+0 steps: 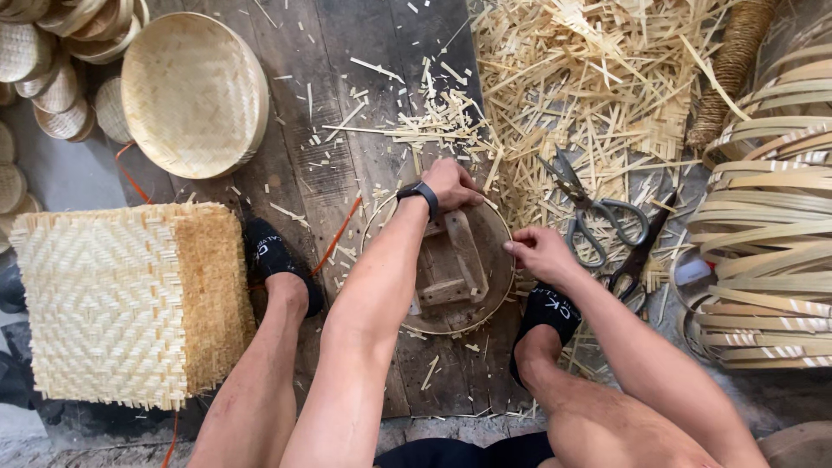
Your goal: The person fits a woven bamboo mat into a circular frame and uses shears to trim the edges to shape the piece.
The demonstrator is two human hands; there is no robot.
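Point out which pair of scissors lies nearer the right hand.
The black-handled scissors, just beyond the right hand by the foot. The grey metal shears lie farther up, on the bamboo scraps.

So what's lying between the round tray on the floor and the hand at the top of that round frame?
In the head view, between the round woven tray and the left hand lie bare dark floorboards with scattered bamboo slivers.
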